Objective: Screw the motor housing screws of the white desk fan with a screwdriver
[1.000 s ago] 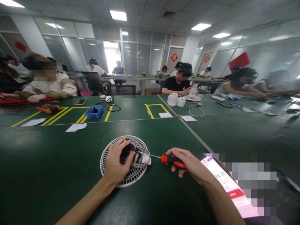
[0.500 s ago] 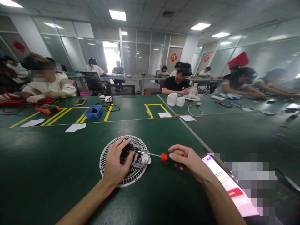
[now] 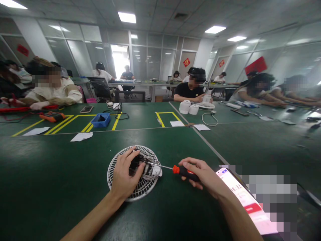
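Note:
A white round fan grille (image 3: 115, 164) lies on the green table, with a dark motor (image 3: 135, 164) and a bundle of pale wires (image 3: 151, 171) at its middle. My left hand (image 3: 126, 172) curls over the motor from the left, fingers at its far side and thumb at its near side, partly hiding it. My right hand (image 3: 198, 172) holds a screwdriver (image 3: 176, 169) by its black and red handle, the fingers loosely round it. The metal shaft runs left, almost level, to the motor and wires. Its tip is hard to make out there.
A lit phone (image 3: 247, 204) lies beside my right forearm. Across the table are a blue bin (image 3: 100, 120), an orange meter (image 3: 52, 116), paper slips (image 3: 81, 136) and white housings (image 3: 185, 107). A co-worker in black (image 3: 189, 91) sits opposite with another fan part.
My right hand's fingers have shifted round the screwdriver handle, and more of the handle shows. My left hand and the grille hold the same position; the whole view has moved slightly.

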The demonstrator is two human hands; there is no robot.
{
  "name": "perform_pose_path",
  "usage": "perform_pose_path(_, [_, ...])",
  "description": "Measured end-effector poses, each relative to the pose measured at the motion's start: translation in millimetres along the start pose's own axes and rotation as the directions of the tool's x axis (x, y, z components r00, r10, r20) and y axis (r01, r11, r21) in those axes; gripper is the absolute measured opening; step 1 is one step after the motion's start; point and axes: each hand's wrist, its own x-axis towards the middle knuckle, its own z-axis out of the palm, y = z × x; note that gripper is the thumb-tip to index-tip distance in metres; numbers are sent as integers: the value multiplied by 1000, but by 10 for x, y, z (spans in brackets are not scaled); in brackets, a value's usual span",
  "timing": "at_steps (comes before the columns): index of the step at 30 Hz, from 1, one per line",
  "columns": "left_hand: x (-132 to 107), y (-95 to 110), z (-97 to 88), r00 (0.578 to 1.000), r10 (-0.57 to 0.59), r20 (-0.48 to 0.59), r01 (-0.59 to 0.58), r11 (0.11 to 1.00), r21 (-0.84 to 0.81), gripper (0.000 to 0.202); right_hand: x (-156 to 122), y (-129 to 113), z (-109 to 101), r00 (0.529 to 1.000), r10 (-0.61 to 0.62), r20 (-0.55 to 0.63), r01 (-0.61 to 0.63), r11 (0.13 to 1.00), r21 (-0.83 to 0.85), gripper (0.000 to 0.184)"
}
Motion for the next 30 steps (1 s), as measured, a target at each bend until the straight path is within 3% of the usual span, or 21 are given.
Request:
perform_pose_path(12, [2,1,0,1000,-8,-6,8,1000,-3,45,6,26,-106,982,-165,-93,170,984,49,46])
perform_pose_path(16, [4,4,-6,1000,-8,-1,8,1000,2,47,17,22,-36,988,-120,-101,128,989,70,47])
perform_pose_path(22, [3,-8,4,1000,-9,-11,9,1000,6,46,43,37,7,997,74,-32,-74,997,-15,49])
perform_pose_path(30, [4,-9,11,1000,-5,-3,5,1000,13,46,39,31,-92,996,-71,-49,72,997,9,49])
